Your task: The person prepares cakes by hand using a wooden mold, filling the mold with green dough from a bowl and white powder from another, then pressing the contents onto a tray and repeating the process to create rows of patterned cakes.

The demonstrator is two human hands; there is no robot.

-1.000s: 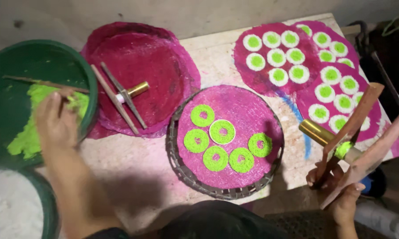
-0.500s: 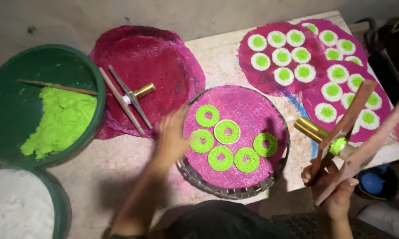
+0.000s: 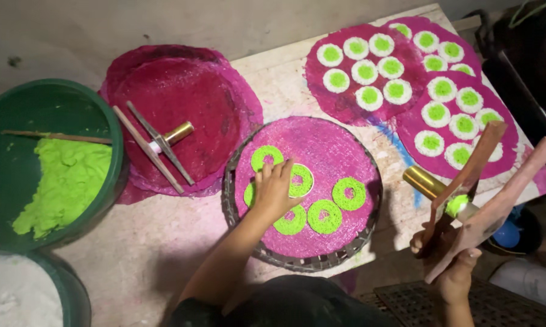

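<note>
The left hand (image 3: 276,189) lies flat and open on the round pink mat (image 3: 321,145), with its fingers spread over the green rings (image 3: 349,194) of dough; it grips nothing, and its fingertips touch the ring (image 3: 299,180) just to the right of it and the ring (image 3: 265,157) just above it. More green rings lie directly below the hand and to its lower right, all on the same pink mat, which sits inside a woven round tray (image 3: 267,254). Far to the left of this hand stands a green basin (image 3: 106,121) with bright green dough (image 3: 64,181) and a thin wooden stick (image 3: 55,137) across it. Up and to the left, between the basin and the hand, a second wooden press (image 3: 158,145) with a brass cylinder rests on a stack of dark pink mats (image 3: 212,97). The right hand (image 3: 448,254) is well apart, to the right of the tray, and it is closed around the handles of a wooden press (image 3: 485,194), which it holds in the air; a brass cylinder (image 3: 423,181) and a bit of green dough show on this press. Above the right hand, two more pink mats (image 3: 406,121) carry many white rings with green centres (image 3: 397,91).
</note>
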